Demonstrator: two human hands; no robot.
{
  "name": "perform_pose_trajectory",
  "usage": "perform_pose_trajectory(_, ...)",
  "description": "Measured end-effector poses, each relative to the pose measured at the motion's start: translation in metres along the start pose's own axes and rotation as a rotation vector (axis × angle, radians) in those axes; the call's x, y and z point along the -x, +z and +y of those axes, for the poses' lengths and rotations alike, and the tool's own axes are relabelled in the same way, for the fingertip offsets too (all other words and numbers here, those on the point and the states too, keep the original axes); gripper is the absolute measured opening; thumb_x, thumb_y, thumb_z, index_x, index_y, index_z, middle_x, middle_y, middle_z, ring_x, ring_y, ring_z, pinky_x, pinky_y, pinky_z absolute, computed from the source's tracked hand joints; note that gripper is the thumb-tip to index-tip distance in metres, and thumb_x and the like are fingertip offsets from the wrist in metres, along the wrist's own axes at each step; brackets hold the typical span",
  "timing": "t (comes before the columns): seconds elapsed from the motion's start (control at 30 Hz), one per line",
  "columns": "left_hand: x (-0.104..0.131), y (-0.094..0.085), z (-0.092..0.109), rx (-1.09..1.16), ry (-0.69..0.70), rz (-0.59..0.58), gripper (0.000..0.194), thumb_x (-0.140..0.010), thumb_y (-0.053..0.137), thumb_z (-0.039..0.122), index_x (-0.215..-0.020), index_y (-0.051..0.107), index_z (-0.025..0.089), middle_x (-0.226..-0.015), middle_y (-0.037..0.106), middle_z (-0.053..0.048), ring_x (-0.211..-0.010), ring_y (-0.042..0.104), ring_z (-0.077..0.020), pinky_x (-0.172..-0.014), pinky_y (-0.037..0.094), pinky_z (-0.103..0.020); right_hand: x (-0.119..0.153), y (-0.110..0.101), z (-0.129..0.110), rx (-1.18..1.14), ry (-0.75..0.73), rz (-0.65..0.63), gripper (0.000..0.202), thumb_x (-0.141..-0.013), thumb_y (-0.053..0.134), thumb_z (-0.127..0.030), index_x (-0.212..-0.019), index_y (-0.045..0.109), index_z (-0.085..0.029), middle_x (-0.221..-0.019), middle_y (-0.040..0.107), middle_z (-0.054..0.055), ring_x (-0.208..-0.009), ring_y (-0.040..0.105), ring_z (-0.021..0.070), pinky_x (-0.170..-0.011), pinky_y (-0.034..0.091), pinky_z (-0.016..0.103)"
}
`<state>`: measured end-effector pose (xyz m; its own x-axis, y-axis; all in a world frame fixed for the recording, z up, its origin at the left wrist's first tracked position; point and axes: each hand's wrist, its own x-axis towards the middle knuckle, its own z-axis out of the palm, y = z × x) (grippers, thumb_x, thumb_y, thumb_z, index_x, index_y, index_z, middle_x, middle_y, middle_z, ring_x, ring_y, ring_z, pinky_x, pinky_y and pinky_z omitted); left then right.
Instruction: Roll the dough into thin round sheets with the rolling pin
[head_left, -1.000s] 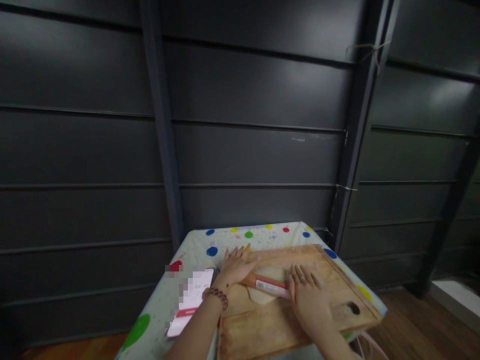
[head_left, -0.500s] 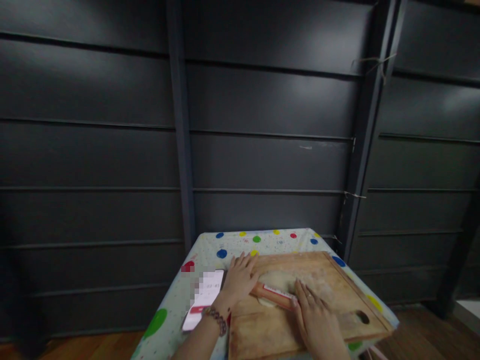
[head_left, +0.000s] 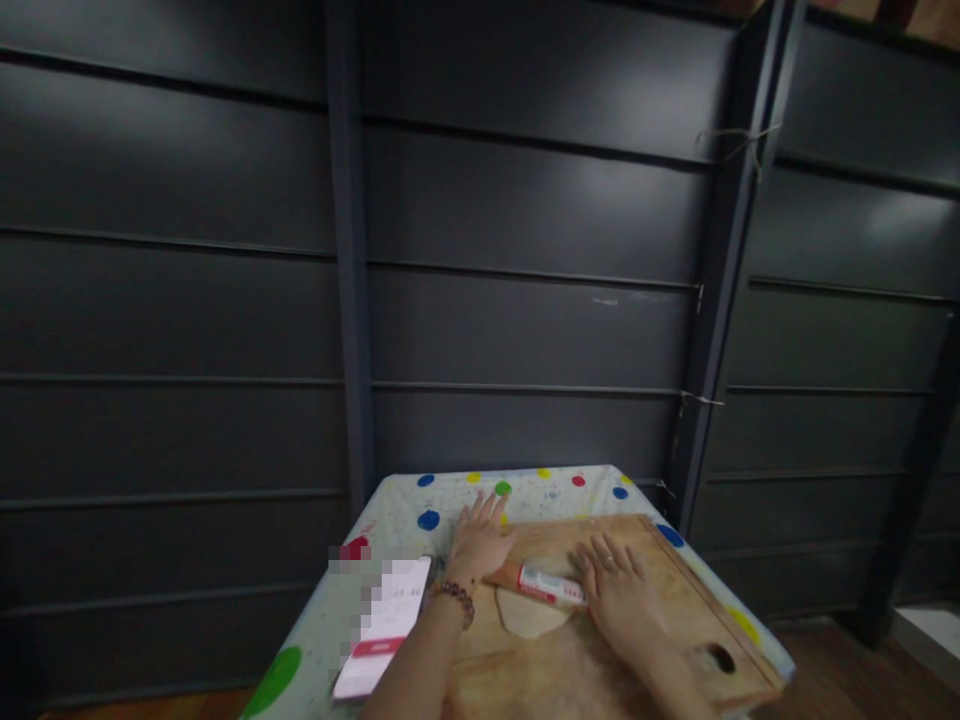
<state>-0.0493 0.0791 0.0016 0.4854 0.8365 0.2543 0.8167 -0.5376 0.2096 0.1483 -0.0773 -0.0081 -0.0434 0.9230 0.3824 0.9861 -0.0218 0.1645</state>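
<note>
Hands: 2, left hand (head_left: 480, 545) and right hand (head_left: 616, 592), flat-open on 1 rolling pin (head_left: 541, 585) over 1 dough (head_left: 529, 615).

Dark panelled wall (head_left: 525, 200) behind a polka-dot-clothed table (head_left: 450, 495); wooden floor (head_left: 900, 680).

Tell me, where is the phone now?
In the head view, the phone lies on the dotted tablecloth, left of the wooden board, beside the left hand wrist.

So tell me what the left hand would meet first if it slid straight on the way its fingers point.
The left hand points away across the table. Ahead lies only dotted tablecloth, then the table's far edge and the dark wall; depth is hard to judge.
</note>
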Motion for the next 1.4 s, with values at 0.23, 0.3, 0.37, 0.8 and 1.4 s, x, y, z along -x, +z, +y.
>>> perform_pose_trajectory(0.23,0.023,0.0,-0.011,-0.019,0.099,-0.089,0.051,-0.092,0.042,0.045,-0.138,0.053,0.025,-0.152,0.045,-0.004,-0.142,0.036,-0.0235,-0.118,0.024,-0.041,0.032,0.008,-0.027,-0.022,0.056,0.162,0.046,-0.088,0.038,-0.008,-0.125,0.065,-0.013,-0.142,0.051,0.013,-0.133,0.047,0.0266,-0.111,0.035,0.044)
perform_pose_trajectory(0.3,0.034,-0.006,-0.01,-0.029,0.188,-0.079,0.047,-0.095,0.039,0.039,-0.139,0.052,0.029,-0.151,0.047,-0.001,-0.141,0.037,-0.0216,-0.117,0.024,-0.041,0.038,0.014,-0.034,-0.048,0.088,0.231,0.044,-0.091,0.036,-0.012,-0.124,0.066,-0.015,-0.141,0.052,0.011,-0.131,0.049,0.0259,-0.109,0.038,0.042)
perform_pose_trajectory(0.37,0.044,-0.012,-0.009,-0.046,0.272,-0.058,0.045,-0.095,0.038,0.031,-0.139,0.051,0.031,-0.149,0.049,0.001,-0.14,0.039,-0.0198,-0.116,0.025,-0.04,0.044,0.02,-0.04,-0.055,0.117,0.288,0.044,-0.094,0.034,-0.018,-0.126,0.064,-0.016,-0.139,0.054,0.011,-0.128,0.052,0.0255,-0.105,0.043,0.04)
perform_pose_trajectory(0.8,0.086,-0.031,-0.002,-0.11,0.257,0.049,0.049,-0.1,0.029,0.035,-0.138,0.053,0.016,-0.147,0.05,-0.01,-0.139,0.042,-0.0228,-0.118,0.028,-0.044,0.066,0.04,-0.04,-0.057,0.017,0.35,0.041,-0.089,0.043,-0.025,-0.122,0.067,-0.026,-0.124,0.067,0.008,-0.103,0.069,0.0269,-0.08,0.057,0.037)
perform_pose_trajectory(1.4,0.063,-0.02,0.0,-0.244,0.24,-0.025,0.043,-0.097,0.034,0.018,-0.131,0.06,0.01,-0.144,0.051,-0.016,-0.137,0.043,-0.0266,-0.118,0.028,-0.045,0.035,0.012,-0.027,-0.085,-0.017,0.2,0.045,-0.092,0.037,-0.013,-0.128,0.063,-0.018,-0.139,0.055,0.009,-0.129,0.051,0.0244,-0.112,0.034,0.044)
